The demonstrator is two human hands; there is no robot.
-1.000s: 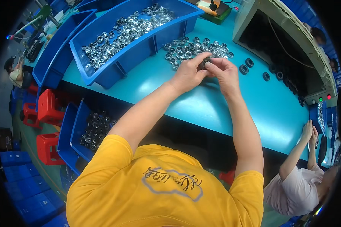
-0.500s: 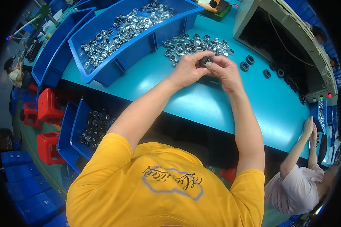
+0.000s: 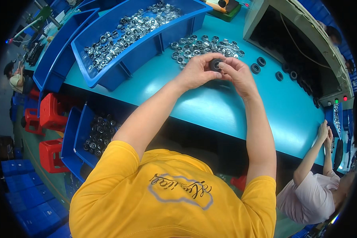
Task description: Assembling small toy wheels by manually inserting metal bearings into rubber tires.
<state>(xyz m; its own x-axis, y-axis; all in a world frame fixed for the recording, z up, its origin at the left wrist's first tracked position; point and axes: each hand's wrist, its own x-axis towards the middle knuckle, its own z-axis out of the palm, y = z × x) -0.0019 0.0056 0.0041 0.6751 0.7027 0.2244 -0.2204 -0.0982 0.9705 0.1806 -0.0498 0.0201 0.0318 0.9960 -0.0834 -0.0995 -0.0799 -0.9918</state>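
Between my two hands, above the turquoise table (image 3: pixel 154 89), is a small black wheel (image 3: pixel 215 64) with its round face turned up. My left hand (image 3: pixel 198 71) grips its left rim between thumb and fingers. From the other side my right hand (image 3: pixel 238 75) closes on it, the thumb at the wheel's centre; whether a small part sits under that thumb is hidden. Just beyond my hands lies a loose pile of shiny metal hubs (image 3: pixel 204 45). Several black wheels (image 3: pixel 255 68) lie on the table to the right of my right hand.
A long blue bin (image 3: pixel 142 45) of metal hubs stands at the far left. Below the table edge, another blue bin (image 3: pixel 81 139) holds black wheels with hubs. A beige machine (image 3: pixel 329 79) with a dark opening stands at the right. Red stools (image 3: pixel 50 154) and a co-worker (image 3: pixel 309 194) are nearby.
My right thumb has shifted slightly on the wheel, and more of its face shows. At the right, the co-worker's hands have moved a little.
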